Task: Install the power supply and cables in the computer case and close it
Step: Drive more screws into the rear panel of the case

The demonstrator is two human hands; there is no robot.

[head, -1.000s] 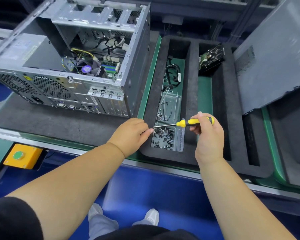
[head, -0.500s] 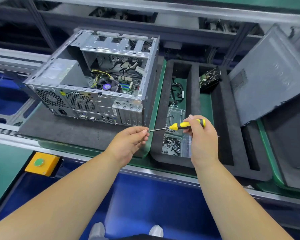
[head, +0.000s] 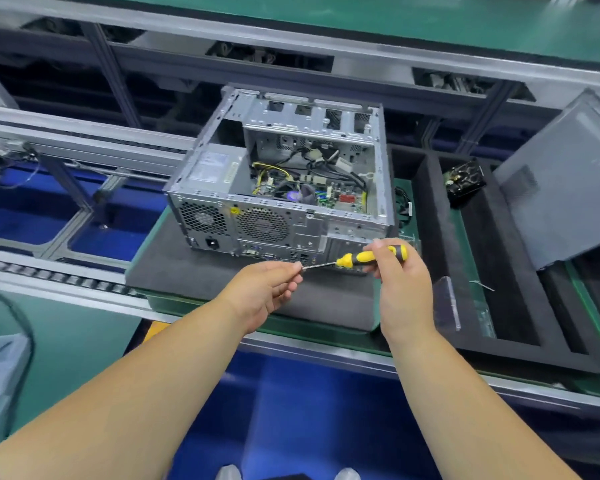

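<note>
Both hands meet just before the computer case (head: 281, 188): the right hand (head: 404, 282) grips the yellow-and-black handle of a screwdriver (head: 361, 258), while the left hand (head: 267, 292) pinches its metal tip. Behind them the case sits open on a grey foam pad (head: 187, 271), its side panel (head: 565, 188) leaning well apart at right.

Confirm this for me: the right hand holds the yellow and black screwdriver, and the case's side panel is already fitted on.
Not quite. The right hand does hold the screwdriver, but the head view shows the computer case open, with the side panel leaning off to the right.
</note>
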